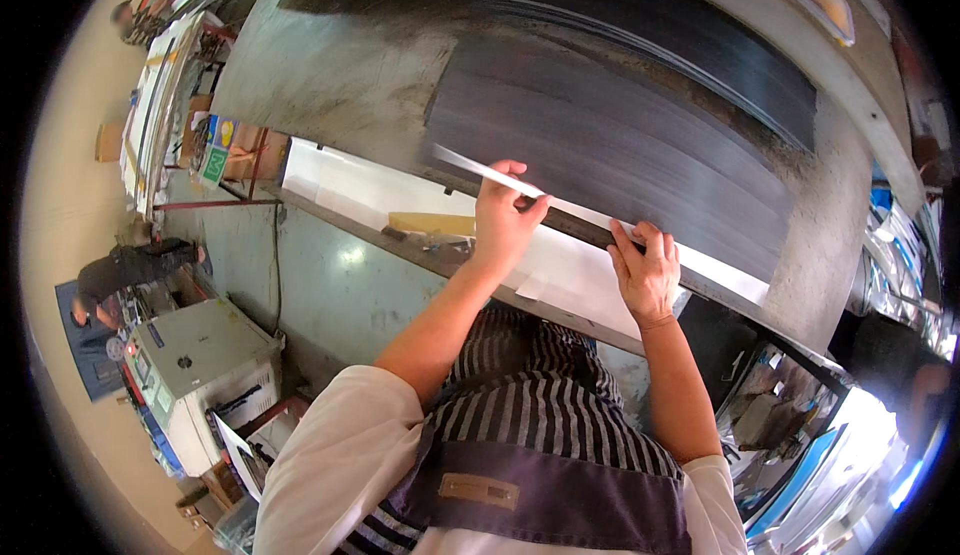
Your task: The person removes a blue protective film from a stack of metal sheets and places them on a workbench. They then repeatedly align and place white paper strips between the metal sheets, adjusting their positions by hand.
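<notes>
A long, thin white strip (590, 213) lies at a slant along the near edge of a dark grey sheet (600, 125). Its left end lifts a little over the worktable. My left hand (508, 217) pinches the strip left of its middle, thumb against bent fingers. Farther right, my right hand (648, 267) has its fingers curled at the strip's near edge, with the thumb partly hidden. Below both wrists runs a white-lined trough (345, 180) along the table's front, with a yellowish piece (432, 223) inside.
A stack of dark sheets (660, 40) lies at the back of the worktable (350, 75). At left are a grey machine cabinet (205, 350), a loaded rack (155, 115) and a bending person (140, 275). Sheets and scraps crowd the right, beside another person (895, 365).
</notes>
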{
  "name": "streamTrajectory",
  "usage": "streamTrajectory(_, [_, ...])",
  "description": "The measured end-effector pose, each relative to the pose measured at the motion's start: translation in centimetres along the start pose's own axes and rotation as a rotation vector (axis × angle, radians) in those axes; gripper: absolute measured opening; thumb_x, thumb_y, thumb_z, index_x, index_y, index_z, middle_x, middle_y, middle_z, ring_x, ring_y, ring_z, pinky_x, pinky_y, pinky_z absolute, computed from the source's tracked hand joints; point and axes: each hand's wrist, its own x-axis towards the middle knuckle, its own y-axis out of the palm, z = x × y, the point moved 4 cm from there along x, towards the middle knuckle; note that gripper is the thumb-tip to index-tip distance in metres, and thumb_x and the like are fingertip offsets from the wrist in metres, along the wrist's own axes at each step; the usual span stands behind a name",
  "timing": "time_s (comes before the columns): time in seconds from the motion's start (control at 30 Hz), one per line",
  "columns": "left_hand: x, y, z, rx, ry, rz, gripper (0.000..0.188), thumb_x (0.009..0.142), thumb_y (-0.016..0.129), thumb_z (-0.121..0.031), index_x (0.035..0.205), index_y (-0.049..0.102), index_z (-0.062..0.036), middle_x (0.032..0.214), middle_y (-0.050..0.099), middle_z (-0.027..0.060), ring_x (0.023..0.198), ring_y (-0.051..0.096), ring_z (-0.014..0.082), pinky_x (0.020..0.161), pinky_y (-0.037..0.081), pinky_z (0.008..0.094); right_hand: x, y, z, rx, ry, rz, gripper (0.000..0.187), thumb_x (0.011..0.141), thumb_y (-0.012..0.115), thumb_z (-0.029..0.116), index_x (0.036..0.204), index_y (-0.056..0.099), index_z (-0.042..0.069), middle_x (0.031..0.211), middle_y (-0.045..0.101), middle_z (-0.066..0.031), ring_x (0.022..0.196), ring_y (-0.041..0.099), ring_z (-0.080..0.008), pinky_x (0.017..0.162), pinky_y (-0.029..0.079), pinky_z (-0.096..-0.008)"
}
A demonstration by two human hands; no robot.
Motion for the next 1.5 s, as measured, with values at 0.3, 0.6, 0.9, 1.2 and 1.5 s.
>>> streamTrajectory(0.3, [4.3,-9.4,5.7,0.048,-0.286,-0.072,0.019,0.074,0.084,-0.018,0.076,0.074,-0.0021,0.111,0.055,0.0040,0.099,0.057,0.0133,0.071,0.049,0.0283,-0.4,0.5,-0.2,-0.041,-0.034,-0.035,0.035,0.078,0.075,0.021,0.112,0.073,0.019,0.103,0.054,-0.0022,0.088,0.056,-0.0222,0.074,0.047,-0.0380])
streamTrajectory(0.6, [3.6,-9.5,6.8,0.149,-0.144,-0.156,0.013,0.074,0.083,-0.014,0.076,0.074,-0.0054,0.110,0.055,0.0041,0.104,0.055,0.0159,0.079,0.048,0.0299,-0.5,0.9,-0.3,-0.047,-0.049,-0.031,0.036,0.077,0.075,0.020,0.113,0.073,0.018,0.104,0.054,-0.0029,0.088,0.055,-0.0224,0.075,0.047,-0.0387])
streamTrajectory(0.9, [4.3,-10.2,5.4,0.273,-0.190,-0.172,0.042,0.064,0.090,-0.020,0.095,0.064,-0.0068,0.105,0.055,0.0084,0.096,0.056,0.0219,0.082,0.048,0.0332,-0.1,0.4,0.0,-0.025,-0.033,-0.030,0.035,0.075,0.075,0.013,0.110,0.074,0.013,0.099,0.054,-0.0053,0.084,0.055,-0.0233,0.075,0.048,-0.0385])
streamTrajectory(1.2, [8.0,-12.0,5.6,0.473,-0.379,0.133,0.055,0.057,0.092,-0.023,0.098,0.061,-0.0035,0.099,0.060,0.0136,0.085,0.062,0.0273,0.078,0.051,0.0367,-0.5,0.8,-0.3,-0.035,-0.023,-0.028,0.037,0.075,0.076,0.018,0.111,0.073,0.017,0.103,0.055,-0.0034,0.087,0.056,-0.0228,0.074,0.048,-0.0390])
streamTrajectory(1.5, [9.0,-13.4,6.4,0.376,-0.242,0.021,0.035,0.074,0.077,-0.006,0.106,0.064,-0.0068,0.102,0.060,0.0125,0.093,0.061,0.0293,0.081,0.049,0.0407,-0.1,0.7,-0.3,0.000,-0.015,-0.060,0.037,0.074,0.076,0.017,0.111,0.073,0.019,0.104,0.057,-0.0039,0.087,0.057,-0.0241,0.075,0.050,-0.0392])
